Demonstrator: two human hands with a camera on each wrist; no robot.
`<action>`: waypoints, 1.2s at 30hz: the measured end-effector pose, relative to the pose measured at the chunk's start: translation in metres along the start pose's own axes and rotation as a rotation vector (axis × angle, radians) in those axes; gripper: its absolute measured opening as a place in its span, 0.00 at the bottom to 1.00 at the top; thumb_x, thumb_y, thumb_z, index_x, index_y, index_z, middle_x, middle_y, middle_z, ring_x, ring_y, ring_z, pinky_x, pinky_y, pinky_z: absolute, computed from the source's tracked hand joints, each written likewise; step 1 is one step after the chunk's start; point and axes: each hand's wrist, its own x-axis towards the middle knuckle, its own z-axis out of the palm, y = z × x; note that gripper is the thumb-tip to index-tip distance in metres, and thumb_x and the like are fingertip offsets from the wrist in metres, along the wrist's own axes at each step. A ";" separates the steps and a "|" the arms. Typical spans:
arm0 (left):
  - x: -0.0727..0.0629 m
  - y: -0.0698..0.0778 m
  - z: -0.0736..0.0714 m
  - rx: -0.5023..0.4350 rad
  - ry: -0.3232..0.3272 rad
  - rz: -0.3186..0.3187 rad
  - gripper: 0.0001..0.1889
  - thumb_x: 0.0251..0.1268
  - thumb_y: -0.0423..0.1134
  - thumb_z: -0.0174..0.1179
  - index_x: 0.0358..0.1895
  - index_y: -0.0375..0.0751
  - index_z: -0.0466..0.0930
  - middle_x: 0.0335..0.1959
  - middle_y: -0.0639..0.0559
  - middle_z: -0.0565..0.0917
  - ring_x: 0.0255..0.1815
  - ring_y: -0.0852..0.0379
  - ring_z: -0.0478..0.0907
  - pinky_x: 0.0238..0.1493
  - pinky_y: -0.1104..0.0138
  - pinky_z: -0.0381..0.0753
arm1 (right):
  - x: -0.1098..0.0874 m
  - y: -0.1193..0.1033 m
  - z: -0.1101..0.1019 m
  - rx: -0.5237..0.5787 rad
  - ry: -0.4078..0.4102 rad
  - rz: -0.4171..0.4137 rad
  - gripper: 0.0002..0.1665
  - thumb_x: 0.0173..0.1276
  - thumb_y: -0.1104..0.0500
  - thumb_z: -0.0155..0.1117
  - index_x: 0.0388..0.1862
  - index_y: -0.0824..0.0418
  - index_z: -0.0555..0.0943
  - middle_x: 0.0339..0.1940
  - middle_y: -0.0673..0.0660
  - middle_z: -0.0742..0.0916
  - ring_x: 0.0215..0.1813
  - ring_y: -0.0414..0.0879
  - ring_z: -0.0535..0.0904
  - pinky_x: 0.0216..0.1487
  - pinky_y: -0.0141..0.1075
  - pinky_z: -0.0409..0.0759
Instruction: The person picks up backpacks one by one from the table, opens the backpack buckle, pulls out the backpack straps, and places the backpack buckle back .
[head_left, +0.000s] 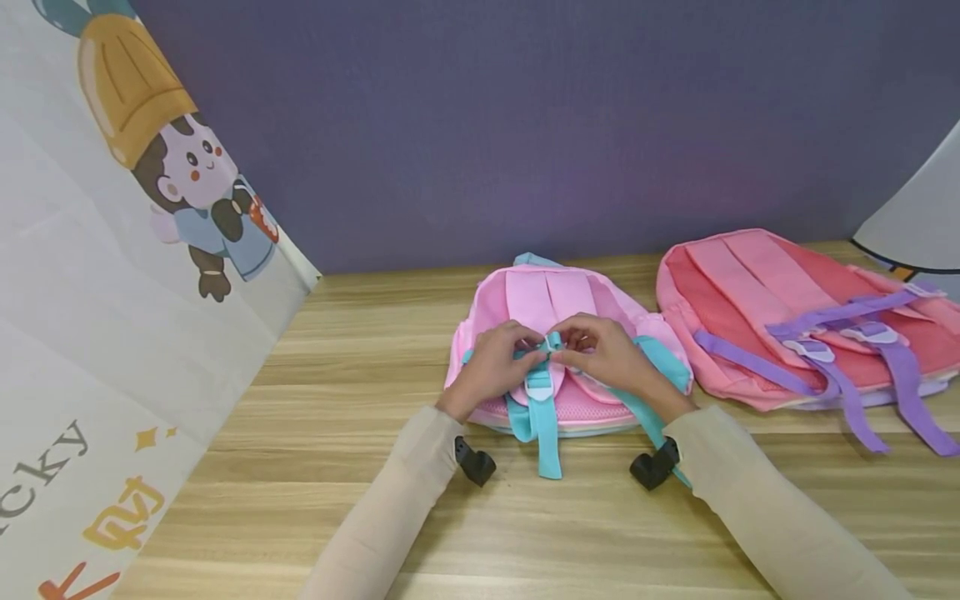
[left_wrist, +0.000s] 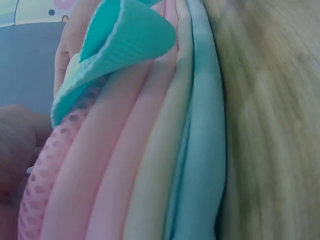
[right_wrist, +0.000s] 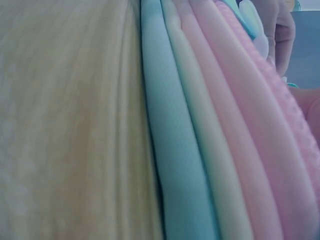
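Note:
A small pink backpack [head_left: 570, 287] lies on the table with its shoulder straps facing up. Over its middle, my left hand [head_left: 495, 358] and right hand [head_left: 607, 354] meet, thumbs and fingertips pinching a teal strap [head_left: 555, 340] between them. Fingers cover much of that pinched part, where a bit of white shows. Just below, a white strap adjuster [head_left: 538, 385] holds teal webbing whose loose end [head_left: 550, 450] hangs onto the table. In the left wrist view a teal strap loop [left_wrist: 125, 45] curls over the bag's layered edge; the right wrist view shows the same padded layers [right_wrist: 235, 130].
To the right lies a coral backpack [head_left: 750, 292] with purple straps [head_left: 757, 362] trailing over the table's wood surface [head_left: 337, 400]. Behind stands a dark blue partition [head_left: 525, 125]; a printed white sheet [head_left: 90, 292] is on the left. Another teal strap [head_left: 637, 408] runs beneath my right wrist.

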 end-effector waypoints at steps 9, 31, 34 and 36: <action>0.000 -0.001 0.001 0.036 -0.011 0.022 0.13 0.62 0.39 0.63 0.48 0.38 0.83 0.44 0.46 0.84 0.47 0.52 0.79 0.58 0.52 0.68 | 0.000 0.000 0.000 0.003 -0.001 0.011 0.16 0.60 0.60 0.70 0.47 0.62 0.82 0.34 0.55 0.83 0.38 0.46 0.75 0.44 0.32 0.77; 0.001 -0.001 0.004 0.048 0.043 0.032 0.12 0.61 0.39 0.64 0.46 0.38 0.83 0.42 0.46 0.84 0.45 0.52 0.80 0.54 0.54 0.72 | 0.002 -0.003 -0.001 -0.003 -0.011 0.016 0.15 0.59 0.61 0.70 0.45 0.63 0.82 0.34 0.55 0.83 0.39 0.46 0.76 0.47 0.37 0.79; 0.001 -0.001 0.004 0.048 0.041 0.031 0.12 0.62 0.40 0.63 0.46 0.38 0.83 0.42 0.46 0.84 0.46 0.52 0.80 0.55 0.54 0.71 | 0.001 -0.004 -0.001 -0.003 -0.009 0.016 0.15 0.60 0.60 0.70 0.45 0.62 0.82 0.35 0.55 0.83 0.39 0.46 0.76 0.48 0.39 0.79; 0.001 -0.002 0.004 0.043 0.037 0.026 0.13 0.62 0.40 0.63 0.46 0.38 0.83 0.43 0.46 0.84 0.46 0.52 0.80 0.56 0.53 0.70 | 0.001 -0.003 -0.001 0.004 -0.010 0.020 0.15 0.60 0.60 0.70 0.46 0.62 0.82 0.35 0.55 0.83 0.39 0.46 0.76 0.48 0.40 0.78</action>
